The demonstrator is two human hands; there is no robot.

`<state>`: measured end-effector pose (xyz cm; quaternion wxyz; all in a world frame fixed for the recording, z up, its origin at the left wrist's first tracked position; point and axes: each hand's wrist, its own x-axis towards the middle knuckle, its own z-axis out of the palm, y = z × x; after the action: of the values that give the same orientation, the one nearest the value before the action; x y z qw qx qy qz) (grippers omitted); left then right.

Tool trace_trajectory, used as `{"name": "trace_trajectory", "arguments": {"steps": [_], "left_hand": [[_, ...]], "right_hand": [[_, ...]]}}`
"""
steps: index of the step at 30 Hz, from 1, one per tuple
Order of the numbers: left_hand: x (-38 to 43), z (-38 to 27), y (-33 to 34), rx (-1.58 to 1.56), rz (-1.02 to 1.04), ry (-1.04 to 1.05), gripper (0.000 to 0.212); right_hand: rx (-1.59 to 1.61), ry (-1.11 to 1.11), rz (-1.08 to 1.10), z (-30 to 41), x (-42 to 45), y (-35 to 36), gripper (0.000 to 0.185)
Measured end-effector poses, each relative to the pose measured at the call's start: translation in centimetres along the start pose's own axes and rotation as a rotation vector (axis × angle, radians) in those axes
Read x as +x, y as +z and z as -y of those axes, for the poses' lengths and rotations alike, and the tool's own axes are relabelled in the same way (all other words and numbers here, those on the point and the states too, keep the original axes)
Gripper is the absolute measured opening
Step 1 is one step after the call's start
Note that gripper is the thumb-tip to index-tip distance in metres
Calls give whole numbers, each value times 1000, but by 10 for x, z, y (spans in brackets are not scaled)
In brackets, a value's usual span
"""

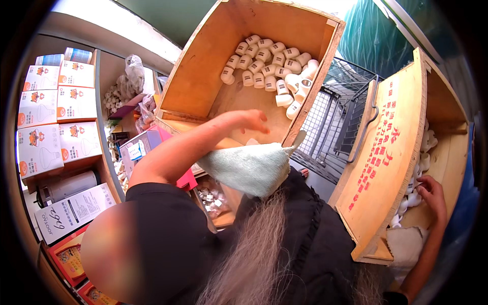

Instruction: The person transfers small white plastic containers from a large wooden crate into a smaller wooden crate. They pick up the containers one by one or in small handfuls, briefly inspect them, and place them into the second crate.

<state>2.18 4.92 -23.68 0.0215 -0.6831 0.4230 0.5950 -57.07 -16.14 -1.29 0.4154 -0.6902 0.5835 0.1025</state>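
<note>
My left hand hangs over an upper wooden box, fingers loosely curled and apart, with nothing visible in them. Rows of white plastic pipe elbows line the far part of that box; a looser pile leans against its right wall. A pale green cloth drapes over the near edge, below my forearm. At the right, my right hand reaches into a second wooden box bearing red writing. Its fingertips are at white elbow fittings; whether they grip one is unclear. A greyish cloth lies by that wrist.
A black wire cart stands between the two boxes. White bulb cartons are stacked on the left shelf. Beside it are bagged fittings and a pink carton. Below is a bin of small bagged parts.
</note>
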Motion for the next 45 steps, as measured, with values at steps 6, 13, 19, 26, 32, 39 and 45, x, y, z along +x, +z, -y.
{"name": "trace_trajectory", "arguments": {"steps": [6,13,19,26,32,39,45], "left_hand": [[32,14,40,278,256,52,72],[23,20,48,690,130,287,45],[25,20,44,707,151,293,45],[32,34,44,462,209,106,52],[21,11,9,291,119,134,53],[4,26,-41,552,-158,-367,46],[26,85,-24,776,198,-473,54]], "right_hand": [[34,22,-31,-7,1,-1,25],[83,6,-60,-10,-1,-1,27],[71,-9,-86,-10,-2,-1,27],[65,1,-68,-16,0,-5,28],[85,-8,-66,-30,3,-6,29],[75,17,-52,-20,2,-6,29],[-18,-27,-115,4,-7,0,29]]}}
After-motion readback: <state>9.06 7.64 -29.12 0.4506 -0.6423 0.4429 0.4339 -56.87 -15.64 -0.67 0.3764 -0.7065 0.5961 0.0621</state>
